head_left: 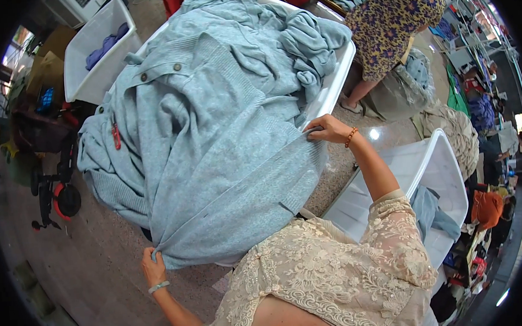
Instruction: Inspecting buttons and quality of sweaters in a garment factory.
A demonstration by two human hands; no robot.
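A light blue knit cardigan (232, 176) is spread over a heap of similar knitwear (217, 12) in front of me. At the near left, my left hand (153, 265) pinches one corner of it. My right hand (329, 129) grips its far right edge, so the near side is drawn out between both hands. Small red thread snips (116, 136) lie on the knitwear at the left. Dark buttons (177, 67) show on a ribbed band farther back. Folds hide most of the garments underneath.
The heap fills a white bin (342, 70). Another white bin (89, 45) with purple cloth (106, 46) stands far left, and a tilted one (391, 162) stands at my right. A person in a floral dress (392, 26) is beyond, near a bagged bundle (407, 84). A scooter (65, 200) stands left.
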